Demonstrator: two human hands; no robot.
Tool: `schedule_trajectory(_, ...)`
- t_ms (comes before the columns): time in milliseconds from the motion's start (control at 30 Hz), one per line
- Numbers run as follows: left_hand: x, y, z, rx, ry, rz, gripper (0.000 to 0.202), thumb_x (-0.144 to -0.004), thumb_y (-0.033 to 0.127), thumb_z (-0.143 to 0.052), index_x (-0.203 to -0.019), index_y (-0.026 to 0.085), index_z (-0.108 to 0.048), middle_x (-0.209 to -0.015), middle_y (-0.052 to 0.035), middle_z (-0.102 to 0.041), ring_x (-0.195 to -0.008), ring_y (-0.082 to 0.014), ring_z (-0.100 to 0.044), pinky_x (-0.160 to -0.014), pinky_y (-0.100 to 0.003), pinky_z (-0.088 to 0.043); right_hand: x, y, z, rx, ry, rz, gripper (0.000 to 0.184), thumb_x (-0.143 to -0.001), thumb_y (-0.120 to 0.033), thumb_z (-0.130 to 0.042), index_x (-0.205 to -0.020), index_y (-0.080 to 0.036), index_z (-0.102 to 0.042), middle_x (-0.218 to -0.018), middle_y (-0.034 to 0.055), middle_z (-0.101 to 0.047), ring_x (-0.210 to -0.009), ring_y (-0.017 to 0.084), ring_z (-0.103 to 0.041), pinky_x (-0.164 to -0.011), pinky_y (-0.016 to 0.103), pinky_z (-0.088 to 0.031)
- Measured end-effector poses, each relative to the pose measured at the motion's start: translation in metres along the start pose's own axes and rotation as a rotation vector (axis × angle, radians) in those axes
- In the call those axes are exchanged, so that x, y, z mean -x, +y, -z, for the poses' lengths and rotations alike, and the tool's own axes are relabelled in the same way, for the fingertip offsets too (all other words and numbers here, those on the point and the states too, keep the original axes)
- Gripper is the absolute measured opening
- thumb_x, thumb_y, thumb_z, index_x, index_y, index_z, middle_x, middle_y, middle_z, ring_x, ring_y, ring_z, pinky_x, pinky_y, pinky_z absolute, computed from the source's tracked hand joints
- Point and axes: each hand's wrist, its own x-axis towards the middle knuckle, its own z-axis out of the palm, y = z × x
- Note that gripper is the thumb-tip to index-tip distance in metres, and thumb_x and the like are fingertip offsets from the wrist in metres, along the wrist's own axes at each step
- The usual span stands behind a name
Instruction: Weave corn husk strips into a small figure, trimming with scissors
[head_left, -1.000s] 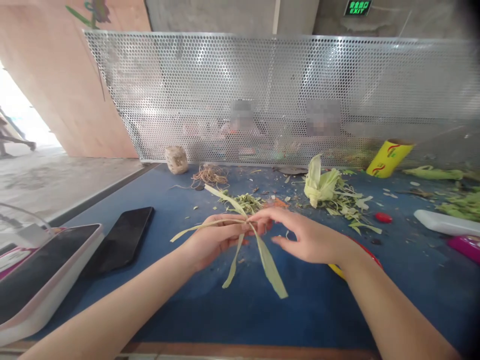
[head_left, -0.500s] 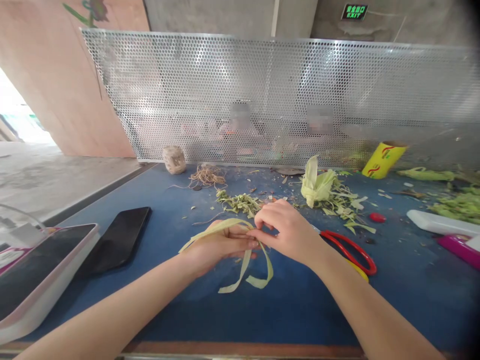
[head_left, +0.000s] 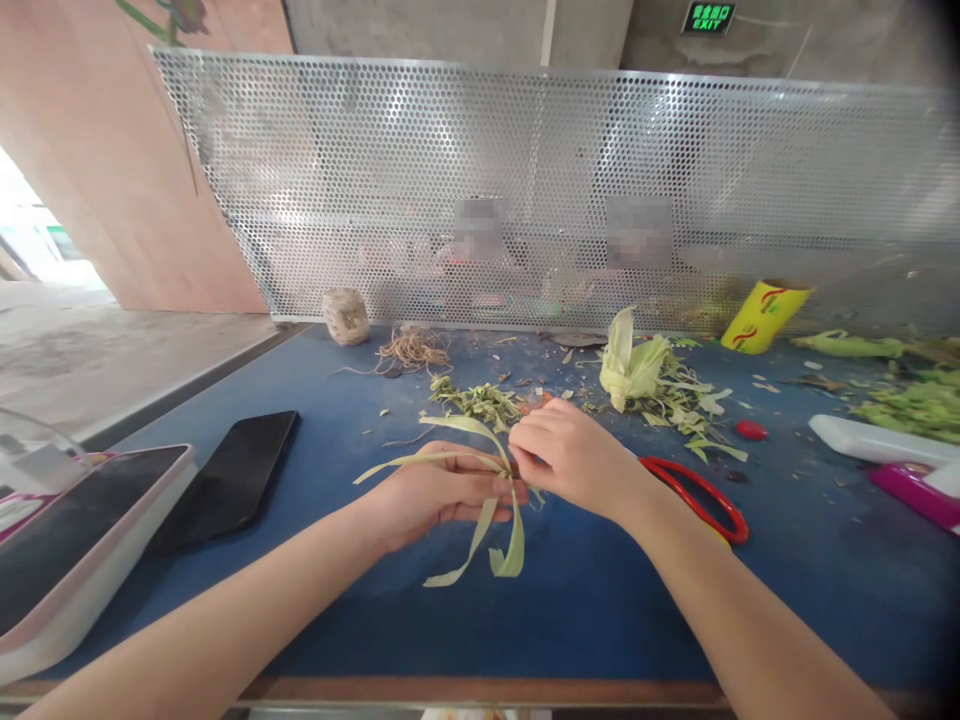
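Note:
Over the middle of the blue table, both hands meet at a small bunch of pale green husk strips. My left hand is closed on the bunch, thumb against fingers, with strips fanning out above and below it. My right hand pinches at the point where the strips come together; its fingertips are partly hidden. Behind the hands lies a pile of green husk scraps. A peeled-back husk stands beyond the right hand. Red-handled scissors lie partly under the right forearm.
To the left are a black phone and a pale-rimmed device. A perforated metal screen closes off the back, people blurred behind it. Twine, a whitish jar, a yellow roll and a white-and-purple tool also lie about.
The strips have spread apart: one now stands up to the left above the left hand, and the curled one on the right has swung in leftward. Both hands keep nearly the same place.

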Motion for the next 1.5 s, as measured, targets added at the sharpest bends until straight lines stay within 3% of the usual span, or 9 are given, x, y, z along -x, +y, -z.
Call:
schedule_trajectory(133,0.000,0.002,0.001,0.040,-0.003,0.029,0.021,-0.065,0.018,-0.071,-0.085,0.012,-0.070,-0.088,-0.0096,-0.070,-0.086,-0.0205,-0.065,-0.079,-0.028,-0.051,0.001,-0.003,0.005,-0.123,0.075,-0.016,0.019,-0.082,-0.014,-0.039,-0.067,-0.018,-0.050,-0.060,-0.0010,-0.052,-0.061,0.011,-0.045,-0.068,0.026,-0.032)
schedule_trajectory(267,0.000,0.004,-0.001,0.026,0.019,0.022,0.021,-0.062,0.016,-0.072,-0.082,0.010,-0.070,-0.087,-0.0107,-0.071,-0.086,-0.0218,-0.065,-0.078,-0.029,-0.052,0.002,-0.005,0.009,-0.326,0.053,0.000,0.017,-0.085,-0.020,-0.043,-0.093,-0.021,-0.058,-0.072,-0.0003,-0.058,-0.070,0.011,-0.051,-0.074,0.026,-0.036)
schedule_trajectory(467,0.001,0.005,-0.001,0.043,0.054,-0.015,0.022,-0.061,0.018,-0.074,-0.081,0.010,-0.070,-0.084,-0.0108,-0.071,-0.083,-0.0209,-0.066,-0.076,-0.028,-0.052,0.003,0.000,0.005,-0.249,-0.014,-0.052,0.023,-0.087,-0.027,-0.045,-0.102,-0.025,-0.062,-0.082,0.0023,-0.060,-0.074,0.013,-0.052,-0.071,0.027,-0.037)
schedule_trajectory(800,-0.004,-0.002,-0.002,-0.018,0.155,-0.035,0.022,-0.054,0.021,-0.077,-0.073,0.012,-0.070,-0.077,-0.0055,-0.071,-0.081,-0.0210,-0.065,-0.078,-0.030,-0.052,0.002,-0.008,0.000,0.101,0.020,0.079,0.023,-0.086,-0.017,-0.043,-0.072,-0.016,-0.062,-0.067,0.0028,-0.058,-0.068,0.014,-0.051,-0.065,0.029,-0.031)
schedule_trajectory(1067,-0.001,0.002,-0.005,-0.030,0.142,-0.027,0.036,-0.056,0.025,-0.076,-0.088,0.010,-0.069,-0.090,-0.0117,-0.070,-0.088,-0.0234,-0.064,-0.078,-0.029,-0.052,0.000,0.001,0.001,-0.395,0.243,-0.381,0.016,-0.081,-0.024,-0.050,-0.072,-0.019,-0.063,-0.073,0.0019,-0.063,-0.060,0.011,-0.053,-0.058,0.024,-0.040)
schedule_trajectory(1200,-0.002,0.002,-0.003,-0.006,0.121,-0.024,0.036,-0.059,0.023,-0.075,-0.091,0.010,-0.068,-0.092,-0.0129,-0.069,-0.087,-0.0228,-0.065,-0.078,-0.028,-0.053,0.010,0.034,0.017,-0.087,0.413,-0.726,0.023,-0.076,-0.037,-0.054,-0.066,-0.017,-0.062,-0.065,0.0049,-0.061,-0.059,0.016,-0.053,-0.055,0.028,-0.039)
schedule_trajectory(1300,-0.003,0.002,-0.002,0.013,0.111,-0.032,0.032,-0.061,0.022,-0.074,-0.090,0.010,-0.067,-0.094,-0.0124,-0.069,-0.090,-0.0232,-0.064,-0.079,-0.028,-0.053,0.026,0.068,0.035,0.275,0.431,-1.078,0.037,-0.084,-0.041,-0.040,-0.070,-0.016,-0.064,-0.064,0.0101,-0.060,-0.059,0.022,-0.053,-0.051,0.032,-0.033)
schedule_trajectory(1400,-0.003,0.003,-0.003,0.046,0.127,-0.036,0.029,-0.063,0.024,-0.073,-0.088,0.010,-0.067,-0.093,-0.0124,-0.070,-0.091,-0.0243,-0.064,-0.079,-0.029,-0.053,0.038,0.092,0.041,0.427,0.405,-1.162,0.039,-0.076,-0.027,-0.053,-0.113,-0.016,-0.053,-0.099,0.0168,-0.061,-0.072,0.027,-0.057,-0.053,0.033,-0.033)
schedule_trajectory(1500,-0.003,0.003,-0.004,0.082,0.168,-0.041,0.028,-0.066,0.028,-0.070,-0.088,0.010,-0.066,-0.091,-0.0129,-0.070,-0.089,-0.0245,-0.064,-0.076,-0.029,-0.054,0.037,0.093,0.032,0.322,0.275,-1.113,0.027,-0.077,-0.030,-0.052,-0.099,-0.017,-0.061,-0.078,0.0111,-0.066,-0.070,0.027,-0.059,-0.056,0.034,-0.036)
